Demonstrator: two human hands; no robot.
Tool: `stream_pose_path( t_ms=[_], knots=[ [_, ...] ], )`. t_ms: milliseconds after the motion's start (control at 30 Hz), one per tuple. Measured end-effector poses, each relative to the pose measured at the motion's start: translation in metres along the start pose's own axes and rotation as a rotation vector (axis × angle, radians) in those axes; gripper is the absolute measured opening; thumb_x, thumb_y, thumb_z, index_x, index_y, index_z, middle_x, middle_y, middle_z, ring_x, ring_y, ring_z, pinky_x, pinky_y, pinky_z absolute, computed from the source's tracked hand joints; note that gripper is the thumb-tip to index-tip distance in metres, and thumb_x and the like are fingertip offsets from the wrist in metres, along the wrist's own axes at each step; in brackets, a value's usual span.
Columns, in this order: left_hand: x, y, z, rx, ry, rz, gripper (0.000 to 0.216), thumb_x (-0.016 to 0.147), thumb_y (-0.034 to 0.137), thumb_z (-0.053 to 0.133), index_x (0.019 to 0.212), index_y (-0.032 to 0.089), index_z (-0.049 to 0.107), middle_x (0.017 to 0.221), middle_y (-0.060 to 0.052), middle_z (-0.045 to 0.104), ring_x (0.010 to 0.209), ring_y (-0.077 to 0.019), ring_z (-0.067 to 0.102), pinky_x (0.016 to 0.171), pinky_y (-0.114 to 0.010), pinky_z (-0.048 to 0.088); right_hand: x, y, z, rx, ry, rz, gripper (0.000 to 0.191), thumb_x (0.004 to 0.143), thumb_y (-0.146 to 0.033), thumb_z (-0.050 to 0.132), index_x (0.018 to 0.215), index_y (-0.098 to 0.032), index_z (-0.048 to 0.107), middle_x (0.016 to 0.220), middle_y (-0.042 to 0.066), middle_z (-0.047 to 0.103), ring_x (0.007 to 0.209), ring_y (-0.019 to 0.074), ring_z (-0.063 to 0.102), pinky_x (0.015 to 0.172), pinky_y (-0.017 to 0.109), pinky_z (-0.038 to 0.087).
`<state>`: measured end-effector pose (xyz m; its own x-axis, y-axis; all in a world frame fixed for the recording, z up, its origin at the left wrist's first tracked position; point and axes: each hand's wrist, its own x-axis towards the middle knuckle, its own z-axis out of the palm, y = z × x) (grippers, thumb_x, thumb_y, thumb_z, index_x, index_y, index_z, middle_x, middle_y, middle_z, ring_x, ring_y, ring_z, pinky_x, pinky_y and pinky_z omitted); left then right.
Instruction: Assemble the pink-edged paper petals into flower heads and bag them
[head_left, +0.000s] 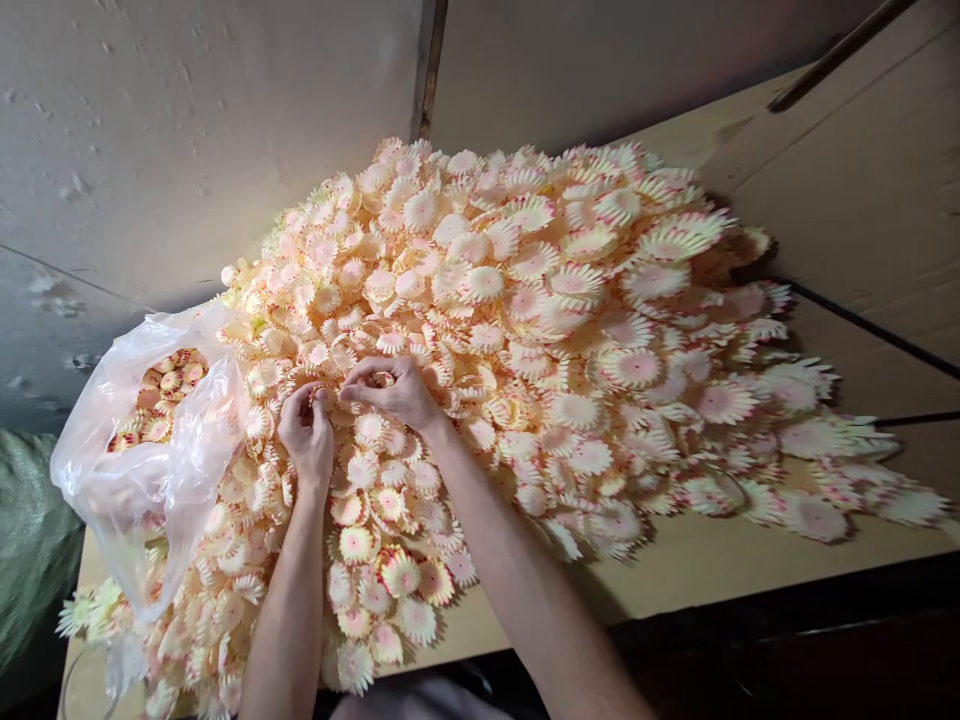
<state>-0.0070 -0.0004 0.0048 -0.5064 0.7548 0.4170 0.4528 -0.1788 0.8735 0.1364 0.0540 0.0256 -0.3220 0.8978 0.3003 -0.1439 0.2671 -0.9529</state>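
A large heap of artificial flower petal pieces (pixel 570 410), cream with pinkish-red tips and pale pink centres, covers much of the table. Over the left part of this heap, my left hand (pixel 306 435) is closed with its fingertips pinched. A small reddish-edged petal piece (pixel 315 392) shows between thumb and fingers. Just to its right, my right hand (pixel 397 395) has curled fingers, with thumb and forefinger meeting and pointing at the left hand. What they grip, if anything, is too small to make out. The two hands are close but apart.
At the left, a translucent plastic bag (pixel 202 400) stands open, with rolled flower pieces (pixel 169 385) inside. A clear round container (pixel 90 680) sits at the table's (pixel 697 575) near left corner. A grey wall (pixel 247 110) rises behind; a green sack (pixel 34 540) stands left.
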Motion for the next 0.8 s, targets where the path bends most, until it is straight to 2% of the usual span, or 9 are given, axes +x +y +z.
stream_pose_path(
  t_ms=[100, 200, 300, 500, 800],
  knots=[
    [0.000, 0.001, 0.000, 0.002, -0.049, -0.015, 0.025, 0.085, 0.039, 0.062, 0.089, 0.015, 0.070, 0.086, -0.007, 0.070, 0.077, -0.0156, 0.063, 0.071, -0.026, 0.049, -0.001, 0.001, 0.002, -0.016, -0.112, -0.018, 0.028, 0.068, -0.044, 0.080, 0.078, -0.018, 0.077, 0.078, 0.004, 0.072, 0.073, 0.0166, 0.063, 0.070, 0.029, 0.047],
    [-0.001, 0.006, -0.001, -0.016, -0.039, -0.058, 0.028, 0.085, 0.041, 0.062, 0.078, 0.014, 0.068, 0.072, -0.003, 0.066, 0.064, -0.0120, 0.057, 0.061, -0.023, 0.045, -0.001, 0.007, 0.004, -0.022, -0.132, 0.019, 0.029, 0.065, -0.043, 0.082, 0.081, -0.018, 0.077, 0.082, 0.005, 0.073, 0.077, 0.0177, 0.065, 0.072, 0.029, 0.049],
    [0.000, 0.010, -0.002, -0.055, -0.008, -0.115, 0.032, 0.081, 0.043, 0.066, 0.067, 0.014, 0.063, 0.058, 0.002, 0.057, 0.053, -0.0085, 0.047, 0.052, -0.020, 0.037, -0.001, 0.012, 0.004, -0.045, -0.124, 0.047, 0.032, 0.064, -0.041, 0.082, 0.084, -0.017, 0.077, 0.085, 0.006, 0.074, 0.077, 0.0177, 0.065, 0.072, 0.029, 0.049],
    [0.000, 0.012, -0.001, -0.090, -0.017, -0.110, 0.039, 0.079, 0.045, 0.068, 0.060, 0.015, 0.054, 0.055, 0.005, 0.048, 0.051, -0.0063, 0.040, 0.050, -0.019, 0.033, -0.003, 0.006, 0.005, -0.105, -0.120, 0.086, 0.027, 0.069, -0.033, 0.076, 0.090, -0.015, 0.077, 0.083, 0.005, 0.073, 0.072, 0.0150, 0.063, 0.062, 0.024, 0.047],
    [0.000, 0.007, -0.001, -0.066, -0.075, -0.100, 0.039, 0.081, 0.047, 0.066, 0.061, 0.015, 0.059, 0.055, 0.002, 0.055, 0.051, -0.0075, 0.046, 0.051, -0.019, 0.038, -0.003, 0.016, 0.009, -0.272, -0.051, -0.009, 0.014, 0.070, -0.026, 0.073, 0.082, -0.021, 0.078, 0.074, 0.001, 0.067, 0.069, 0.0151, 0.060, 0.065, 0.026, 0.048]
  ],
)
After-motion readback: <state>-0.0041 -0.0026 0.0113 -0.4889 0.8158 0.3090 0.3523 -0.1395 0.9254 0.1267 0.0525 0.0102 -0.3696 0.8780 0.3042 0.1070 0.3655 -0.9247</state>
